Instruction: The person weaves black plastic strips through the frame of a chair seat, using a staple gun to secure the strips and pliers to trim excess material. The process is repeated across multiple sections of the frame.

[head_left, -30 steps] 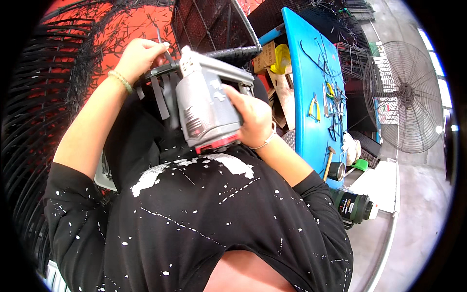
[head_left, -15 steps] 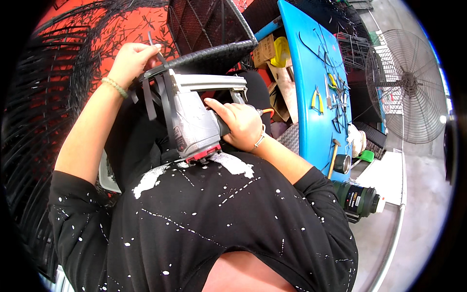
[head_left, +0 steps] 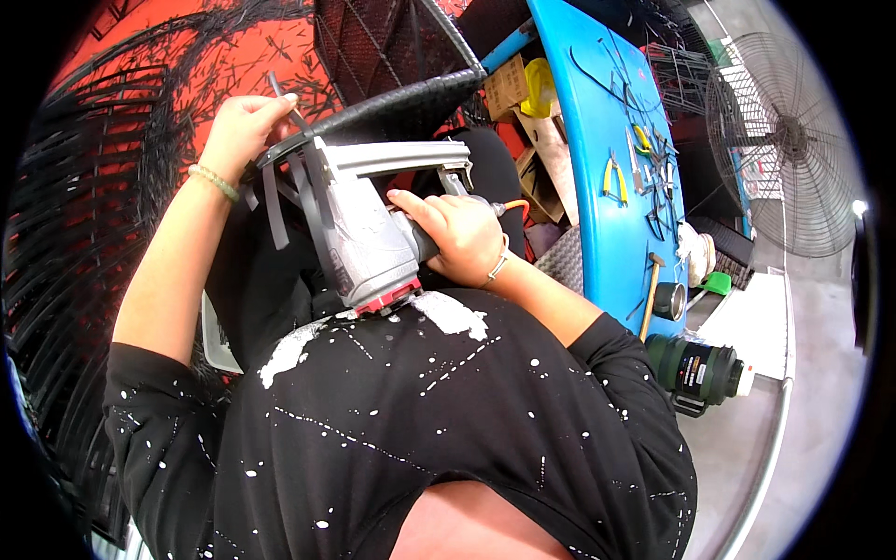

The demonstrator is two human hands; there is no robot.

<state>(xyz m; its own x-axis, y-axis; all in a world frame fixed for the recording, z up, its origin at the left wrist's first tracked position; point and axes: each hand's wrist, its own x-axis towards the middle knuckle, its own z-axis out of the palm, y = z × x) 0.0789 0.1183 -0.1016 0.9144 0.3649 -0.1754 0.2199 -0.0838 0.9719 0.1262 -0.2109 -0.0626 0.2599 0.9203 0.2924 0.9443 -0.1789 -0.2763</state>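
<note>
My right hand [head_left: 457, 233] grips the handle of a grey and silver air stapler [head_left: 373, 229], which has an orange hose fitting. The stapler's nose meets the near rim of a black woven wicker frame [head_left: 401, 105], and its red-edged end is close to my shirt. At the rim's left end, my left hand [head_left: 247, 131] pinches a flat dark strip [head_left: 297, 117] between thumb and fingers. More loose strip ends [head_left: 273, 210] hang below the rim beside the stapler. The stapler's body hides part of the frame.
To the right stands a blue table [head_left: 597, 252] with yellow-handled pliers [head_left: 614, 179], a hammer [head_left: 651, 294] and other tools. A dark green flask [head_left: 695, 371] is near its close end. Beyond is a large fan [head_left: 789, 140]. Black curved frames [head_left: 84, 252] are stacked left; strip scraps litter the red floor [head_left: 201, 103].
The view has shifted slightly, so the table and fan appear farther right. My left hand sits a little lower in view, still pinching the strip. The stapler stays against the rim.
</note>
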